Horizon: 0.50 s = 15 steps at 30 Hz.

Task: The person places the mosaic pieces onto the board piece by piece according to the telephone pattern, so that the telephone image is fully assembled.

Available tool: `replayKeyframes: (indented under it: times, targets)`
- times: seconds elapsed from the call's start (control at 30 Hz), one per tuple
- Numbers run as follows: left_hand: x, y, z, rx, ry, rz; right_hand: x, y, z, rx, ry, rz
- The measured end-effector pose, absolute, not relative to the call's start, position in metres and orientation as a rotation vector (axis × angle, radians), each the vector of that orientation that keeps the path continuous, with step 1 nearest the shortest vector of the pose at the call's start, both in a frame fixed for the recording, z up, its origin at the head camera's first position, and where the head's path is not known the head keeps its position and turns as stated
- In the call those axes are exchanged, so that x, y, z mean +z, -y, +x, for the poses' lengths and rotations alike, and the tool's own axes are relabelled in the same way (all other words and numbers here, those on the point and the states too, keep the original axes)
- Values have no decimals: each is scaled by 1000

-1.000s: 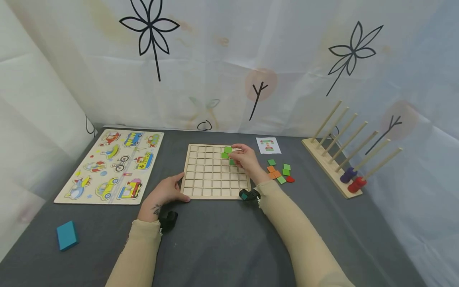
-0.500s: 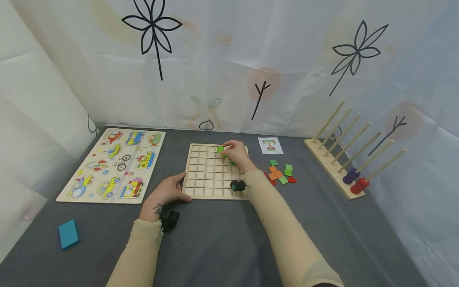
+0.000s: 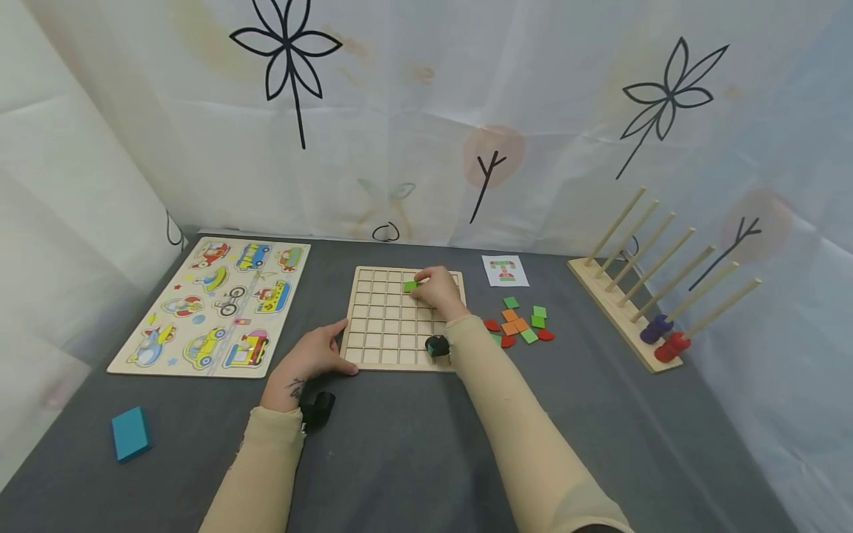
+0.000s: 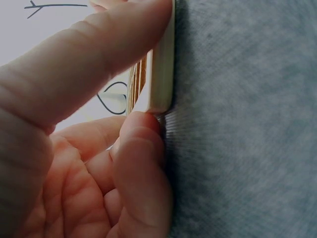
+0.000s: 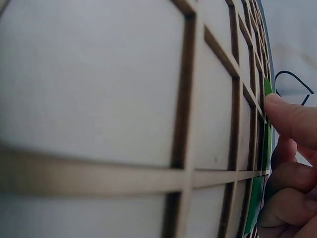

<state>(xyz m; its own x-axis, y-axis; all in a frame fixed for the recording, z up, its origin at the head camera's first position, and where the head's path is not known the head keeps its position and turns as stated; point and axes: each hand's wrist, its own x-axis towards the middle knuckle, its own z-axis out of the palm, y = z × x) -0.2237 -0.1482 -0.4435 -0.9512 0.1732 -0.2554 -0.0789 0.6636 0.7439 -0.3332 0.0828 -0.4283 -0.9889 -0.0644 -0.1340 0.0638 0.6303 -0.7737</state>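
Note:
A wooden grid board (image 3: 383, 323) lies flat before me. My left hand (image 3: 313, 357) holds its near left corner, thumb along the front edge and fingers at the left side; the left wrist view shows the thumb (image 4: 99, 54) across the board's corner (image 4: 161, 82). My right hand (image 3: 437, 290) is over the back of the grid, fingertips on a green square tile (image 3: 410, 286). In the right wrist view a fingertip touches this green tile (image 5: 268, 86), and other green pieces (image 5: 253, 206) sit in cells beside the curled fingers. From the head, the right hand hides those pieces.
Loose orange tiles (image 3: 509, 315), green tiles and red pieces (image 3: 546, 334) lie right of the board. Behind them is a pattern card (image 3: 505, 271). A peg rack (image 3: 626, 314) stands far right, a vehicle puzzle (image 3: 213, 307) lies left, and a blue block (image 3: 130, 434) is front left.
My right hand has moved left over the board with the green tile, then slightly toward me, bringing the tile down to a cell near the back. The left hand stays at the corner.

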Motion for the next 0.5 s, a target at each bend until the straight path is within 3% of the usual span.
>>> replayKeyframes:
  times: [0.2, 0.5]
  targets:
    - [-443, 147, -224, 1160, -2577, 73, -427, -84, -331, -1293, -2686, -18]
    - [-442, 148, -222, 1172, -2574, 86, -415, -104, -318, -1856, -2351, -209]
